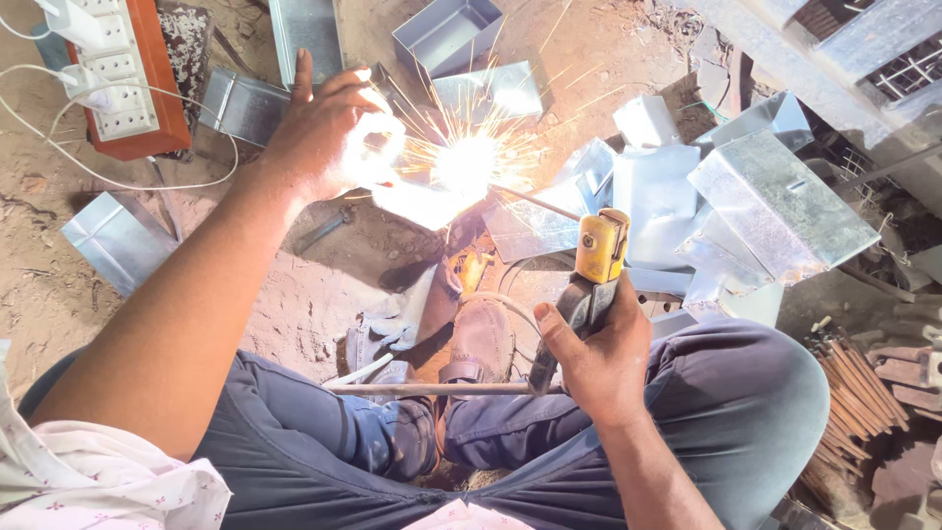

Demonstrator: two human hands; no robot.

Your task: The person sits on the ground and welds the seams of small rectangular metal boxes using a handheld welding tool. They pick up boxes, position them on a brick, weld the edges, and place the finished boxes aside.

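Your holder [601, 245] had a yellow head and dark grey grips. The sparks [466, 162] burned white at the core with orange-yellow streaks. The sheet boxes [780, 201] around them were shiny silver-grey, some flaring white in the light. Your trousers [726, 393] were dark slate blue, and your shirt [98, 486] was white with a small pink floral print. The socket board [123, 74] was white on a red-brown wooden backing, with white cables. The rods [854, 393] were rusty brown. The ground [294, 294] was dusty tan.
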